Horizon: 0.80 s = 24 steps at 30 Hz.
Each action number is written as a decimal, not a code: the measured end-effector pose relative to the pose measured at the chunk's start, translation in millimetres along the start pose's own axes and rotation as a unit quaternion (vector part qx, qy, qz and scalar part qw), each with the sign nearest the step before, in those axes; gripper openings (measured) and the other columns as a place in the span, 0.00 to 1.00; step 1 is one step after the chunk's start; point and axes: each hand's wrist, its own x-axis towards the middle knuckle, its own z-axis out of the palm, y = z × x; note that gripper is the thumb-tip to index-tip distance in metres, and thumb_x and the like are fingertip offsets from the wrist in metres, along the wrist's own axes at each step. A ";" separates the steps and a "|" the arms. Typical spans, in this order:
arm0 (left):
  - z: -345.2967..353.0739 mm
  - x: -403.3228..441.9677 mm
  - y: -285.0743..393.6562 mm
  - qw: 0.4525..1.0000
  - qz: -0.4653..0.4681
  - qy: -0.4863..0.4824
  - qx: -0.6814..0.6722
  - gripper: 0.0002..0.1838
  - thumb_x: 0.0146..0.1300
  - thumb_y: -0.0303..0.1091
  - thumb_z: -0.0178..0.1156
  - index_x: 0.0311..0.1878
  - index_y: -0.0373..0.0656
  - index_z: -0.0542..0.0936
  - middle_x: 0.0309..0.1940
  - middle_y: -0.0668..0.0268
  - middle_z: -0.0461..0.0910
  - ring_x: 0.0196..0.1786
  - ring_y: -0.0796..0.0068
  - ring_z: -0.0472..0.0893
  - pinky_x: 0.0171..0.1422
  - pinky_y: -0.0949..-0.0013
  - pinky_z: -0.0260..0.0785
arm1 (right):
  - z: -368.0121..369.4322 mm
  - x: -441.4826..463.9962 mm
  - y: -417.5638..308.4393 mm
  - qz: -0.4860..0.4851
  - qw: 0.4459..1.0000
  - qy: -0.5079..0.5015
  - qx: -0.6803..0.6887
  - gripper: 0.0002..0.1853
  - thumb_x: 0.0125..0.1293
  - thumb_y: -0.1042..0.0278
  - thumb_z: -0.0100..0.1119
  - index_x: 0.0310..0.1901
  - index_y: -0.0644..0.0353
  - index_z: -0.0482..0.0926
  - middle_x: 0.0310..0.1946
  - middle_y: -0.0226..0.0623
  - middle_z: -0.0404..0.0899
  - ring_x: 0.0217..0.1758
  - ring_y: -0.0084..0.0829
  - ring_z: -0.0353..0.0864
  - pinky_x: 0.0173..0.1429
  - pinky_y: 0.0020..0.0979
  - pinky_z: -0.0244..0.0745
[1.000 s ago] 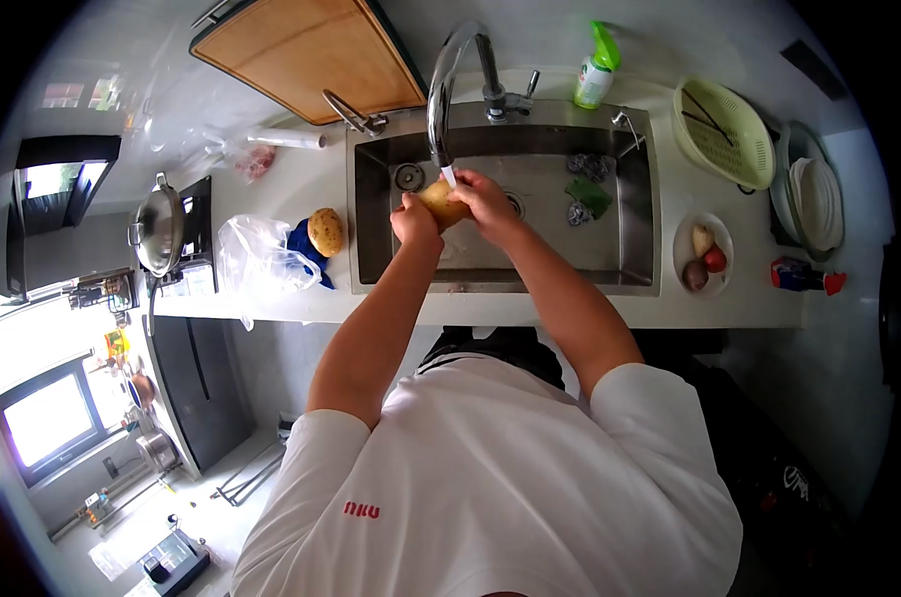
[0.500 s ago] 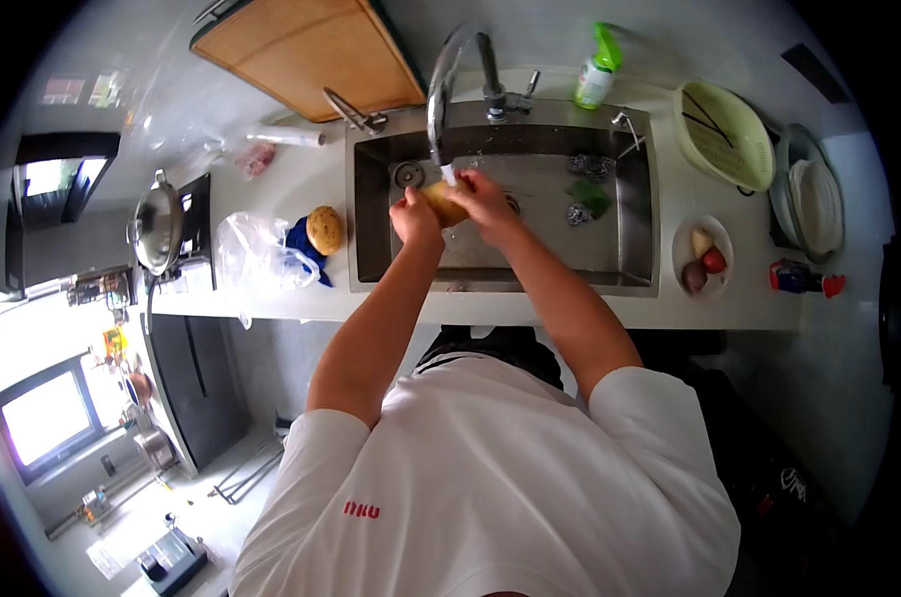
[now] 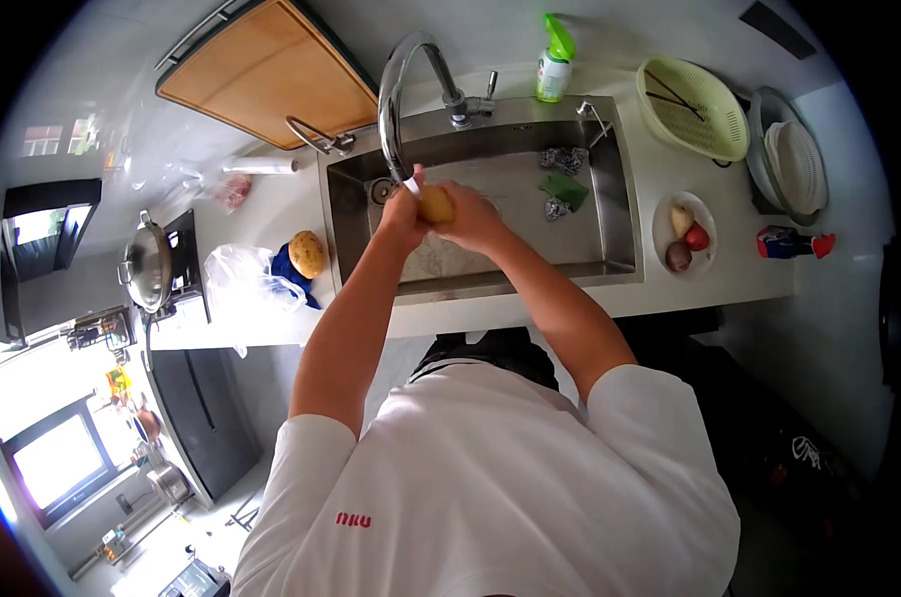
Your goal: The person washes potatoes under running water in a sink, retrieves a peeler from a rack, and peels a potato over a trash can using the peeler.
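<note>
Between my two hands is a yellowish potato (image 3: 435,206), held just below the spout of the curved chrome faucet (image 3: 388,104). My left hand (image 3: 402,215) is closed on its left side. From the right, my right hand (image 3: 473,219) wraps around it, with part of the potato hidden by the fingers. Both hands are over the steel sink (image 3: 625,214), which has water on its bottom. A second potato (image 3: 306,255) lies on a dark blue cloth or bag (image 3: 284,267) at the sink's left.
Steel scrubbers (image 3: 564,160) and a green pad (image 3: 564,191) lie inside the sink. On the right are a plate (image 3: 704,264) of vegetables and a green basket (image 3: 734,139). A spray bottle (image 3: 554,75) and a cutting board (image 3: 271,75) stand behind; a plastic bag (image 3: 234,279) sits left.
Both hands have shifted the potato slightly and turned it, with the left hand now nearer the spout. The whole view has moved a little as my head turned.
</note>
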 end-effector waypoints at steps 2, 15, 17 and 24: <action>-10.9 4.2 -1.2 0.996 -0.045 -0.040 0.063 0.23 0.74 0.54 0.64 0.58 0.47 0.77 0.52 0.62 0.81 0.55 0.59 0.83 0.53 0.49 0.81 | 1.2 -4.6 5.0 -0.075 0.991 0.030 -0.105 0.37 0.51 0.56 0.84 0.60 0.62 0.77 0.49 0.48 0.84 0.43 0.49 0.86 0.52 0.45 0.81; -35.9 0.9 -33.3 0.987 0.139 0.028 -0.080 0.22 0.84 0.49 0.40 0.68 0.45 0.70 0.65 0.57 0.74 0.63 0.53 0.80 0.63 0.46 0.80 | 31.0 24.3 44.3 0.253 0.816 0.025 0.519 0.25 0.80 0.45 0.56 0.58 0.61 0.79 0.40 0.33 0.85 0.39 0.28 0.87 0.28 0.28 0.75; -38.1 -13.4 -27.3 0.992 0.092 -0.015 -0.080 0.22 0.84 0.48 0.41 0.68 0.44 0.69 0.66 0.55 0.73 0.65 0.51 0.79 0.64 0.47 0.79 | 41.1 26.4 50.5 0.278 0.775 0.065 0.563 0.23 0.82 0.45 0.51 0.53 0.60 0.80 0.35 0.31 0.84 0.34 0.27 0.85 0.24 0.27 0.71; -36.9 -39.1 -9.7 0.990 0.011 -0.057 0.127 0.28 0.73 0.42 0.66 0.67 0.35 0.72 0.62 0.53 0.76 0.60 0.53 0.82 0.56 0.56 0.83 | 37.7 18.3 69.1 0.219 0.794 -0.064 0.563 0.22 0.80 0.43 0.53 0.43 0.57 0.81 0.32 0.31 0.82 0.32 0.27 0.82 0.28 0.35 0.77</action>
